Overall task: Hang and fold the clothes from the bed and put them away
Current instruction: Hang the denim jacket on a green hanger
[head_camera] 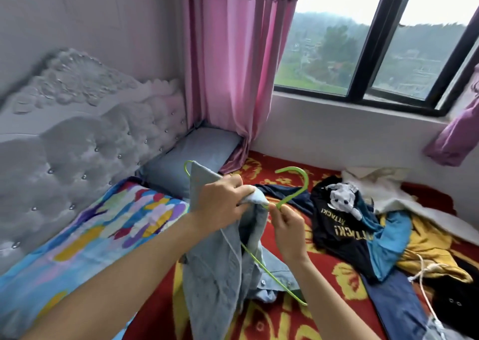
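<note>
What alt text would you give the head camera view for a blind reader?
A left hand grips a pale denim garment while the right hand pinches a green hanger threaded through it, above a bed. More clothes lie heaped on the red blanket below a window.

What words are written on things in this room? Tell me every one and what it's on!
"ATTACK!" in yellow letters on the black shirt lying on the bed, upside down from here.
"ATTACK!" again, lower on the same shirt; a fold hides part of it.
No words show on the jacket or the hanger, and nothing else in the room has writing I can read.
</note>
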